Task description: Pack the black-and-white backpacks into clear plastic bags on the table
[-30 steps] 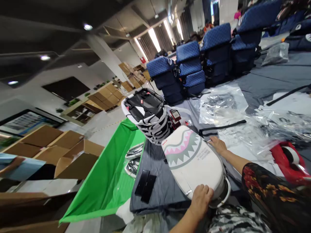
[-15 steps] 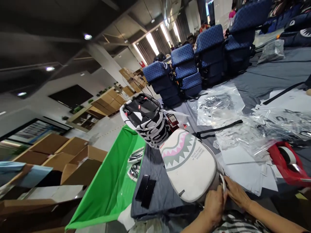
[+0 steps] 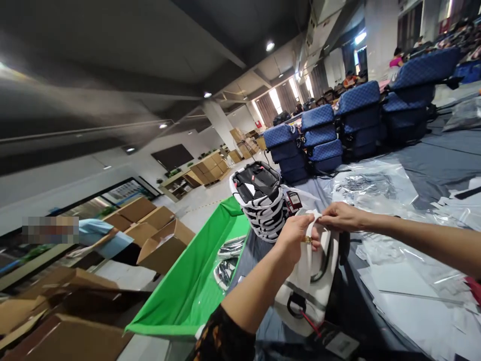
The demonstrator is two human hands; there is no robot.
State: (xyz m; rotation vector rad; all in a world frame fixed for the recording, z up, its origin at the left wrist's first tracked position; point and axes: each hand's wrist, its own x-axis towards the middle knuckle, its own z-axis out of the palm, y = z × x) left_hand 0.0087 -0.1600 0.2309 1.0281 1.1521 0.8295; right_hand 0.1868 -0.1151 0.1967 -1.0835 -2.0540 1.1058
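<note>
A white backpack (image 3: 291,301) is right in front of me on the dark-cloth table, turned so that a narrow side with a grey zip line faces me. My left hand (image 3: 296,234), with a gold ring, is closed on a white strap or edge at its upper part. Close beside it, the fingers of my right hand (image 3: 336,216) pinch the same white part. A black hang tag (image 3: 340,343) on a red cord dangles at the near end of the backpack. My forearms and hands cover some of the bag.
Behind the backpack stands a stack of black-and-white bags (image 3: 261,200). Left is a green fabric bin (image 3: 188,281) with plastic-wrapped items. Blue checked bags (image 3: 319,135) are stacked at the back. Clear plastic bags (image 3: 372,185) and papers lie right. A person in light blue (image 3: 99,233) stands near cardboard boxes.
The backpack has gone from lying with its shark-mouth print up to showing its side. Both hands have moved from its near end to its upper part. The view has swung left.
</note>
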